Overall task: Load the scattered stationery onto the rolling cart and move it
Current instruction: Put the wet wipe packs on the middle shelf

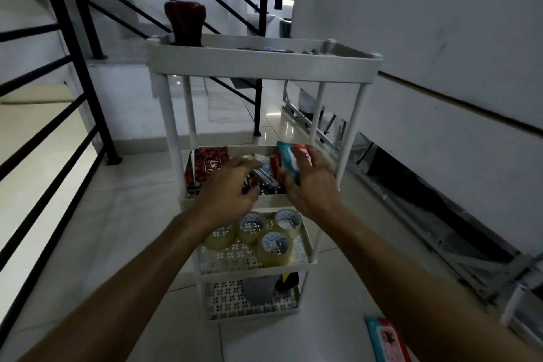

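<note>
**Both hands at second shelf of cart**

A white plastic four-tier rolling cart (266, 63) is being viewed from above, centre frame, on a pale tiled floor (138, 214). The left hand (227, 189) is being held over the second shelf, fingers curled round a bundle of pens (266, 178). A teal, white and red flat packet (291, 160) is being gripped by the right hand (311, 182) over the same shelf's right side. A dark red patterned notebook (207, 163) is lying on that shelf, left. Four clear tape rolls (274, 247) are sitting on the third shelf. A dark red vase (185, 20) is standing on the top shelf, upper left. Another teal and red packet (385, 338) is lying on the floor, lower right.
</note>
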